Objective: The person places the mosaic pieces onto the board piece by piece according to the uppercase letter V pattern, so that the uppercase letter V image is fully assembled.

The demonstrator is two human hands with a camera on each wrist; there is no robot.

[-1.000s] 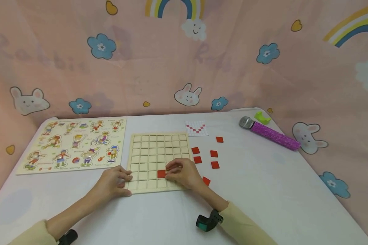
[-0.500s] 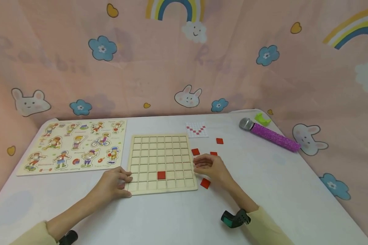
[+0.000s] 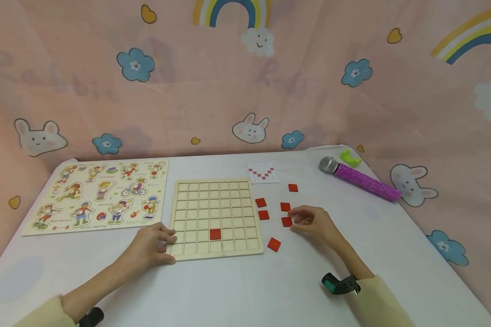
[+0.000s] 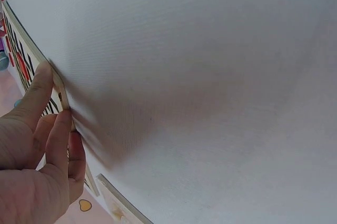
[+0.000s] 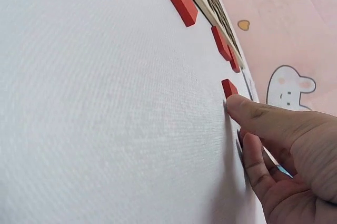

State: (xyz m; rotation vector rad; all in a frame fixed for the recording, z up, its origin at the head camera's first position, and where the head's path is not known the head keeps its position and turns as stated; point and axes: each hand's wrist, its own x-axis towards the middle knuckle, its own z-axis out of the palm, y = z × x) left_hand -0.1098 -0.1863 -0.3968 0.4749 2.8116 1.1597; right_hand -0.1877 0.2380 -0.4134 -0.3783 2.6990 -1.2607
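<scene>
L hand (image 3: 152,244) clamped on grid board (image 3: 204,214), thumb at near edge, fingers on L side. R hand (image 3: 316,225) w/ thumb & fingers apart at red tile (image 3: 286,222) on desk (image 3: 229,295), R of board.

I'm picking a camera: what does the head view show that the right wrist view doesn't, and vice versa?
Only the head view: the left hand gripping the grid board, the red tile set in that board, the figure puzzle and the microphone.
Only the right wrist view: a low, side-on look at loose red tiles and the palm side of the right hand.
Both: the right hand, loose red tiles, grid board, white cloth and pink backdrop.
</scene>
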